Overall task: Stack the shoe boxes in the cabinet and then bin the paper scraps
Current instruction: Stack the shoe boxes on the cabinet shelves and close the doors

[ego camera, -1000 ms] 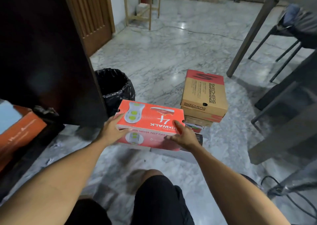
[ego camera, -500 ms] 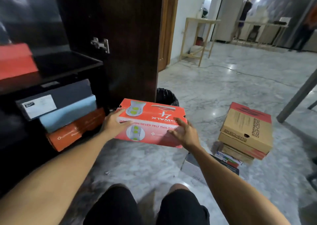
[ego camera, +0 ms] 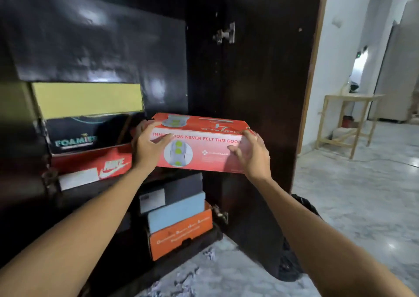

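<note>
Glossy red cardboard shoe box (ego camera: 201,145), rectangular, clasped at both ends by left hand (ego camera: 147,148) and right hand (ego camera: 252,152), level before dark cabinet (ego camera: 95,38).

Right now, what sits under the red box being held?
Below the red box sit a dark grey box, a light blue box and an orange box, stacked. Its shelf is hidden.

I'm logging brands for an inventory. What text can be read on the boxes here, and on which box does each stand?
"INNO...ION NEVER FELT THIS GOOD": front of the red box held in both hands; the left hand covers some letters.
"FOAMIED", roughly; blurred: dark box on the upper shelf.
"NIKE" with swoosh: red Nike box below it.
Orange box print, grey box label, held box's lid text and small print: unreadable.
</note>
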